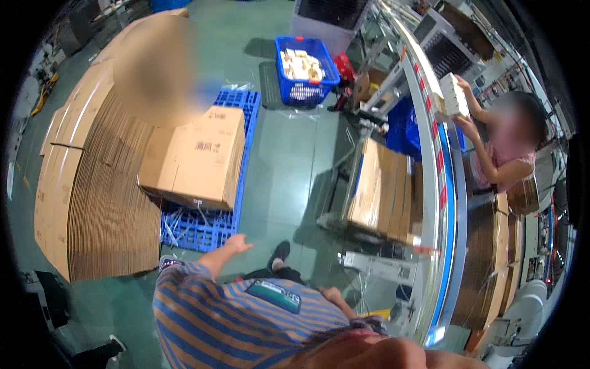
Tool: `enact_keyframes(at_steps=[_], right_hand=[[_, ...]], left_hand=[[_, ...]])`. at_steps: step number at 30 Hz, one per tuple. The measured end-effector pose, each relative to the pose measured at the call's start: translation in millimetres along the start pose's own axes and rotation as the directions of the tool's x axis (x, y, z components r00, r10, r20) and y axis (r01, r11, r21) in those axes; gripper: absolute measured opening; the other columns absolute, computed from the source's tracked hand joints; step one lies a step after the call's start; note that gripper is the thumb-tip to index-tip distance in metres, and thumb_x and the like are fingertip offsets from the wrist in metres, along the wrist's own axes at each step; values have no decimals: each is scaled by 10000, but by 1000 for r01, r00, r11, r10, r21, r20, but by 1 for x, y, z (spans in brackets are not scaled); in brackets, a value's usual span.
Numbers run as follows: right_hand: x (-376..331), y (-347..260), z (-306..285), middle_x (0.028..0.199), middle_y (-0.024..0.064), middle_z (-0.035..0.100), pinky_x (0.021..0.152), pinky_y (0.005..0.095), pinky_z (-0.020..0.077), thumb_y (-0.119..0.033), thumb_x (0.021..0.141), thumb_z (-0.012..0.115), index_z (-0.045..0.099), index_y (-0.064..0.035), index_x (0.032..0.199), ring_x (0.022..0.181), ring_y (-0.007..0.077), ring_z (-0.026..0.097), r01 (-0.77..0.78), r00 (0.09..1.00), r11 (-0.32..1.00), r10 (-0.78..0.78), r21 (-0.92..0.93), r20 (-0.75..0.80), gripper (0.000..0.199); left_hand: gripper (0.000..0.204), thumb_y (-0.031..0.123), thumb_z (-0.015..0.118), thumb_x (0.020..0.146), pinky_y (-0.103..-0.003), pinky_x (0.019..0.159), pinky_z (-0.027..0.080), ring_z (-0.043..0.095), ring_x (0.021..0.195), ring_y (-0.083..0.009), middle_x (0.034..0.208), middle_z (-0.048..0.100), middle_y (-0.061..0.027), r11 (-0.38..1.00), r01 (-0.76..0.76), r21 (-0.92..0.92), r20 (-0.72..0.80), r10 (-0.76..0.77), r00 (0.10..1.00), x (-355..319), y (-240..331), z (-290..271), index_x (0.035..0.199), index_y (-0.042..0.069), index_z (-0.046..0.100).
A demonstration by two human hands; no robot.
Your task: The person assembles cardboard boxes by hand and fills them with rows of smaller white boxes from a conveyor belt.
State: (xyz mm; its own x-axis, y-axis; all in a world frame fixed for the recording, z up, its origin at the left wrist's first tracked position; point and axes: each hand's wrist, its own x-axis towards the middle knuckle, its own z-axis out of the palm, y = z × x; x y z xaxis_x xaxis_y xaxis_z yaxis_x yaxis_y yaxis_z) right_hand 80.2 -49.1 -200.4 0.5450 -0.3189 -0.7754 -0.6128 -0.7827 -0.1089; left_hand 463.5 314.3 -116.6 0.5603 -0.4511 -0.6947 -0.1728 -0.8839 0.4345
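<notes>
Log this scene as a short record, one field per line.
Left hand: open, beside a blue pallet
Right hand: lowered by the striped shirt; grip unclear
On pallet: flattened cardboard stack
Basket: blue, holding pale pieces
Co-worker: across the conveyor, both hands on a whitish block

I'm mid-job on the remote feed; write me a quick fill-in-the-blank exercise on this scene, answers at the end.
1. The block-shaped brown cardboard stack rests on a flat plastic lattice pallet coloured ____.
2. The wearer's bare ____ hand is the one nearer that pallet.
3. The blue rectangular plastic basket stands on a smooth floor coloured ____.
4. The pink-topped co-worker, holding a long white boxy bundle, is at the picture's ____ side.

Missing words: blue; left; green; right.
</notes>
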Motion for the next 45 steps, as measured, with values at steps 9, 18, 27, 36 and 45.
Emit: enact_keyframes(at_steps=[9, 18, 27, 36, 45], right_hand=[[79, -99, -187, 1041, 122, 672, 874, 358, 466, -556, 803, 578, 665, -72, 1078, 1000, 270, 622, -201, 979, 916, 176, 346, 101, 563], [138, -235, -372, 1117, 139, 644, 925, 322, 453, -436, 821, 628, 599, -14, 1165, 1061, 247, 603, -83, 968, 863, 188, 499, -164, 546], [193, -343, -361, 1182, 136, 610, 979, 349, 411, -628, 818, 501, 540, -61, 1251, 1134, 285, 548, 166, 978, 972, -185, 167, 101, 714], [197, -355, -415, 1198, 118, 608, 970, 311, 417, -556, 811, 587, 544, -55, 1253, 1140, 248, 554, 35, 996, 952, -59, 303, 68, 670], [215, -297, -432, 1051, 123, 638, 737, 309, 504, -509, 802, 647, 575, -32, 1215, 888, 192, 621, -100, 994, 642, 103, 760, 44, 635]], left_hand=[[983, 488, 776, 649, -522, 1058, 291, 258, 1364, -292, 1480, 254, -126, 808, 16, 589, -66, 28, 997, 100, -33, -153, 1402, 89, 286], [382, 248, 435, 905, -577, 1038, 210, 226, 1370, -242, 1469, 314, -32, 407, -274, 872, 84, 425, 901, 158, -115, -170, 1279, 250, 517], [353, 254, 488, 851, -616, 1014, 221, 288, 1320, -251, 1401, 398, -36, 364, -476, 800, 137, 662, 737, 146, -126, -225, 1188, 289, 587], [364, 285, 558, 787, -606, 989, 264, 350, 1281, -279, 1335, 458, -101, 370, -555, 745, 90, 769, 633, 105, -90, -280, 1138, 197, 595], [198, 78, 587, 691, -393, 706, 465, 600, 782, -283, 808, 619, -92, 756, -136, 640, -516, 555, 653, 168, 57, -455, 882, 121, 621]])
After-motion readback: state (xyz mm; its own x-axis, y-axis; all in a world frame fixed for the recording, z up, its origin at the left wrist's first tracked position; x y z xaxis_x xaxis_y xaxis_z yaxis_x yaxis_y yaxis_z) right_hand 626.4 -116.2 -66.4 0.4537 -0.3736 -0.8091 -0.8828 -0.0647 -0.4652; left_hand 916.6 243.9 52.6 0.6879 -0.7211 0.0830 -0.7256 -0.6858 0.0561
